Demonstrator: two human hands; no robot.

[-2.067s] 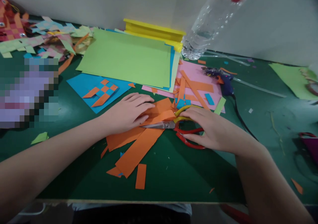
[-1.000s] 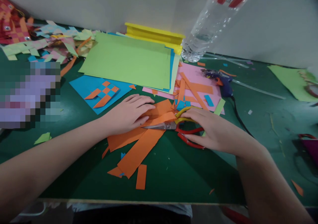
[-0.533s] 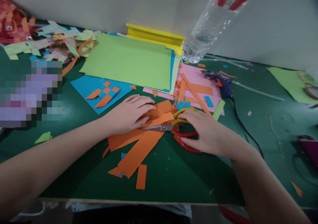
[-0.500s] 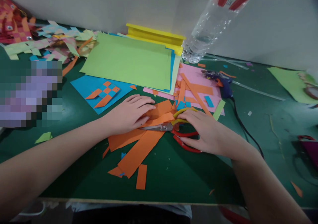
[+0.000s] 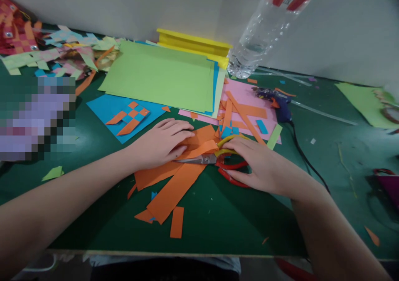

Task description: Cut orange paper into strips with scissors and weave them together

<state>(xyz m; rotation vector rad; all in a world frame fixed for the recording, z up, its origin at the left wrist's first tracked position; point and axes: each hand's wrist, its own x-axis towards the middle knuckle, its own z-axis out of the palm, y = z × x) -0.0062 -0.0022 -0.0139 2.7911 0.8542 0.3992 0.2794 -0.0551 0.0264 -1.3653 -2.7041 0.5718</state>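
Scissors (image 5: 208, 159) with yellow and red handles are gripped in my right hand (image 5: 254, 164), thumb in the red loop and fingers at the yellow one. Their blades point left, along an orange paper strip (image 5: 204, 149) that curls up above them. My left hand (image 5: 168, 141) lies flat over the orange paper (image 5: 205, 133), fingers outstretched and thumb close to the blade tips; it hides part of the sheet. Below the blades lie a wide orange piece (image 5: 176, 193) and a small orange rectangle (image 5: 177, 223).
Behind my hands are a woven paper fish (image 5: 134, 117) on blue paper (image 5: 102, 106), a stack of green sheets (image 5: 158, 75) and a yellow holder (image 5: 193, 44). A water bottle (image 5: 255, 40), a glue gun (image 5: 282, 104) and its cord stand or lie rightward. Paper scraps (image 5: 75, 44) pile up left.
The scissor handles have drawn slightly closer together, the red one moving up. The left hand stays in place on the paper.
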